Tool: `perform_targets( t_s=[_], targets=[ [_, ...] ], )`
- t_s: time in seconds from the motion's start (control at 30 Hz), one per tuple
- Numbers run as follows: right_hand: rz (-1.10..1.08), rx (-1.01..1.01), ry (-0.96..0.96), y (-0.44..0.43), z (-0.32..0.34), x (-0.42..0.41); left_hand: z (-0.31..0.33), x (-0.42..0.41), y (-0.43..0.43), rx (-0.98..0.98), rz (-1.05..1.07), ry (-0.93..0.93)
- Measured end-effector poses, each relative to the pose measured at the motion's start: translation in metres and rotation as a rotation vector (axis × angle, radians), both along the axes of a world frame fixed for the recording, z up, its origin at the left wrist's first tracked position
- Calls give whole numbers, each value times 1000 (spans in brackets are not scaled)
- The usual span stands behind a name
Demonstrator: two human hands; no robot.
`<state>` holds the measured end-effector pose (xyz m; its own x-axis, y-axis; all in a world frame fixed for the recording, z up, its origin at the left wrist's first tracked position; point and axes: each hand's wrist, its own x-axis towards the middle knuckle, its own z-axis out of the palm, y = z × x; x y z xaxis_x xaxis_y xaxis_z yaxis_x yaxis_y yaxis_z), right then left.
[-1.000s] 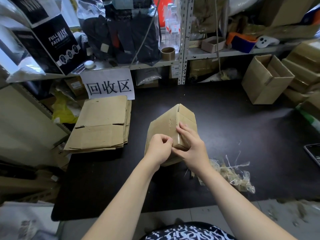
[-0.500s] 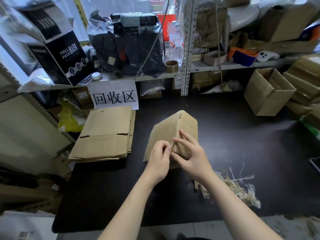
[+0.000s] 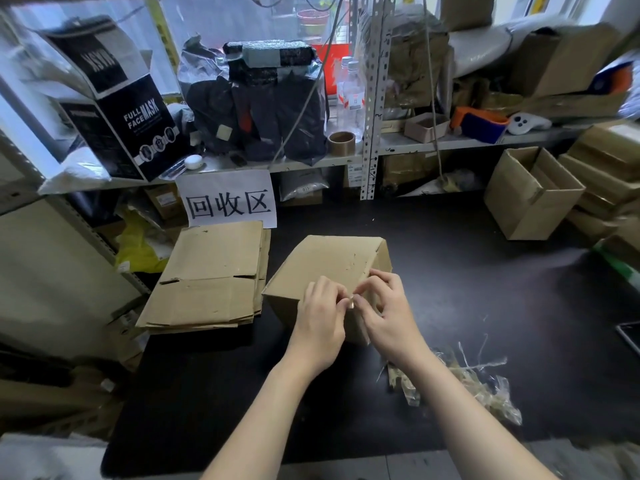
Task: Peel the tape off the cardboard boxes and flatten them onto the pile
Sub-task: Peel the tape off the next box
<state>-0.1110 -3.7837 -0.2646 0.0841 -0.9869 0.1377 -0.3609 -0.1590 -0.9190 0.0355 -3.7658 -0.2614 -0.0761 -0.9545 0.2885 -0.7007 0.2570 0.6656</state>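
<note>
Tape is being worked at the near corner of the cardboard box, which is tipped up on the middle of the tabletop so that one broad face is turned upward. A small tan tape tab is seen lifted off the box's near corner, and it is pinched just where the two hands meet. The left hand is curled, with its thumb set against the tab from the left. The right hand is curled, with thumb and forefinger closed on the tab from the right. Which hand bears the pull cannot be told.

The tab lies directly ahead of both hands and is touched by both. The rest of the strip is judged to run along the box's near right edge, so a pull along that edge, not across it, is what the coming move would call for.

The box is made of plain brown corrugated board, matte and marked with small scuffs. The pile of flattened boxes is laid just beside it toward the left edge of the tabletop, so the left hand is the nearer to it. A crumpled heap of peeled tape, thin and glossy, is left near the front edge, right of the right forearm. The tabletop itself is dark and matte.
</note>
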Motion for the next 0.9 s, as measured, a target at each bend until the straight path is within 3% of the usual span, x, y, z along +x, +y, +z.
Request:
perform_targets(
  t_s=[0.1, 0.27, 0.43, 0.6, 0.73, 0.9],
  targets=[
    [-45, 11, -64, -3, 1, -2, 3, 0, 1, -24, -68, 90],
    [-78, 101, -229, -2, -2, -3, 1, -3, 3, -123, -8, -97],
    [-121, 157, -186, 1, -7, -3, -5, 0, 2, -50, 101, -84],
    [-192, 165, -65, -2, -12, -5, -12, 1, -5, 18, 98, -247],
    [-186, 79, -17, 7, -10, -6, -24, -7, -8, 53, 172, -184],
    [-219, 12, -97, 14, -7, -18, -25, -16, -16, 70, 220, -161]
  ],
)
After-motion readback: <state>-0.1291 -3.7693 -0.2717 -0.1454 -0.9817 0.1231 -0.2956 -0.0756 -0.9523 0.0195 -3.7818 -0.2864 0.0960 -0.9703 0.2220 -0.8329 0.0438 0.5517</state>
